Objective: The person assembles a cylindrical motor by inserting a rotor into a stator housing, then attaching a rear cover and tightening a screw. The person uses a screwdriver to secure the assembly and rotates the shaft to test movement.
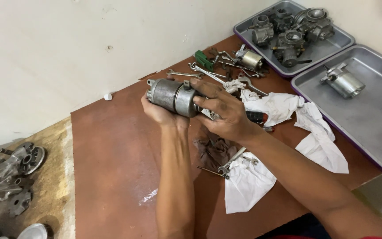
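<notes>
Looking down over the brown desk [111, 168], I see no packages or signs near the work; the only label-like thing is a small green block [203, 59] lying beyond the motor, near the wall, its markings too small to make out. I have a grey cylindrical starter motor [173, 96] lifted above the desk, its long axis running roughly level from left to right, the rounded end cap pointing left and slightly away toward the wall, the other end toward my right hand. My left hand [161, 113] cradles the motor from below, fingers curled up around the far side of the body. My right hand [226, 113] meets the motor's right end, fingers [208, 90] bent and closed over its top edge, thumb pressing the end face. Just right of the motor lie crumpled white rags [284, 108] and a scatter of wrenches [208, 73]. Further right of the motor, a grey tray [376, 128] carries a second motor [345, 82]; behind it another tray [244, 31] holds carburettors [290, 28].
</notes>
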